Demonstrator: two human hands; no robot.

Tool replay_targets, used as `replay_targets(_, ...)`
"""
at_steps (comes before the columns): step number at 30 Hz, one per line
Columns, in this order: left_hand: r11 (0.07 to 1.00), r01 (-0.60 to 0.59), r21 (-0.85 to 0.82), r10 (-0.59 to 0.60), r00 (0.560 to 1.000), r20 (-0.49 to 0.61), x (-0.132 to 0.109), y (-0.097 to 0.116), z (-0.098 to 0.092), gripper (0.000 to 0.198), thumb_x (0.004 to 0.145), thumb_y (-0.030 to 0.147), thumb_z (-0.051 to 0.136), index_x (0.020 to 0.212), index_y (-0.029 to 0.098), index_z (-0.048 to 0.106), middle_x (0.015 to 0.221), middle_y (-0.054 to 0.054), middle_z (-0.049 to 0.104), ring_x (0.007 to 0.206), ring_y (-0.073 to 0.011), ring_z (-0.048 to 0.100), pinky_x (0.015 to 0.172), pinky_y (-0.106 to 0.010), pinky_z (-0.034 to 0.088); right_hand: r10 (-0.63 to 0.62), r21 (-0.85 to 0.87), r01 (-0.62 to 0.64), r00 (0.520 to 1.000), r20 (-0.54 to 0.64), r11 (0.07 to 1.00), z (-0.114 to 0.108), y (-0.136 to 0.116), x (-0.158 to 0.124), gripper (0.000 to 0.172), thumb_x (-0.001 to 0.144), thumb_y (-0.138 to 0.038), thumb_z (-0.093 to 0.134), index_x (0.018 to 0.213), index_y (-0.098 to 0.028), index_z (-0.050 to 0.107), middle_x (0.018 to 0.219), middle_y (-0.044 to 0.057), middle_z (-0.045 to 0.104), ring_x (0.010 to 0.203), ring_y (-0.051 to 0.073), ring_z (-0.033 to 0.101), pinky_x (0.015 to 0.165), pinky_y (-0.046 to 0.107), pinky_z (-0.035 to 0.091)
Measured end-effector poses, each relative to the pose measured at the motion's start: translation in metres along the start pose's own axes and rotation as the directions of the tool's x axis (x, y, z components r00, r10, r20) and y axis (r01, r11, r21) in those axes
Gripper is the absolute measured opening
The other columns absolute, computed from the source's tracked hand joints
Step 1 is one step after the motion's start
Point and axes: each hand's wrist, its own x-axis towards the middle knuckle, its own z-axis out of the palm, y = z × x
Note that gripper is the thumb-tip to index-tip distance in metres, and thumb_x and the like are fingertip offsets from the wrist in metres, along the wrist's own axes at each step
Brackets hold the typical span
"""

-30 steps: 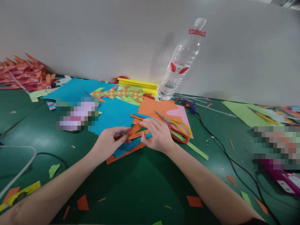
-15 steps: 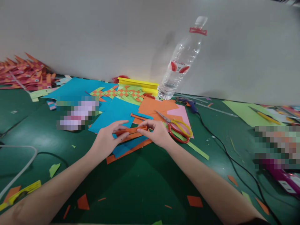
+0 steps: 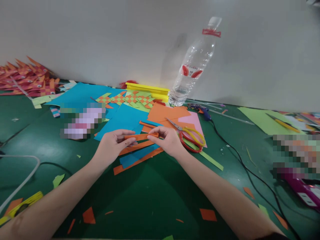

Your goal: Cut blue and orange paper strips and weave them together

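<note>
My left hand (image 3: 113, 146) and my right hand (image 3: 168, 141) pinch the two ends of a folded orange paper strip (image 3: 141, 136), held level just above the green table (image 3: 150, 193). Under the strip lie more orange strips (image 3: 136, 162) and a blue paper piece (image 3: 136, 156). Scissors with yellow and red handles (image 3: 190, 135) lie right beside my right hand, on orange paper (image 3: 165, 113) and pink paper (image 3: 191, 120).
A clear plastic bottle (image 3: 193, 65) leans against the white wall. A woven orange-green paper piece (image 3: 127, 99) lies on blue sheets (image 3: 82, 95) by a yellow box (image 3: 147, 89). A glue gun (image 3: 201, 111) with a black cord lies to the right. Paper scraps dot the table.
Both hands lifted the orange strip off the paper pile and turned it level between them; my right hand's fingers closed on its right end.
</note>
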Motion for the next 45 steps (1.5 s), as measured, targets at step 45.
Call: replay_targets(45,0.978,-0.078,0.194,0.094,0.993,-0.073,0.005,-0.001,-0.007,0.026,0.078,0.044,0.065,0.090,0.021,0.067,0.084,-0.005,0.076,0.082,-0.0240,0.072,0.074,-0.032,0.058,0.071,0.067,-0.079,0.991,0.109,0.995,-0.011,0.009,0.005,0.020,0.075,-0.039,0.071,0.081,-0.020,0.069,0.080,0.005,0.074,0.071,0.017,0.069,0.070,0.034,0.056)
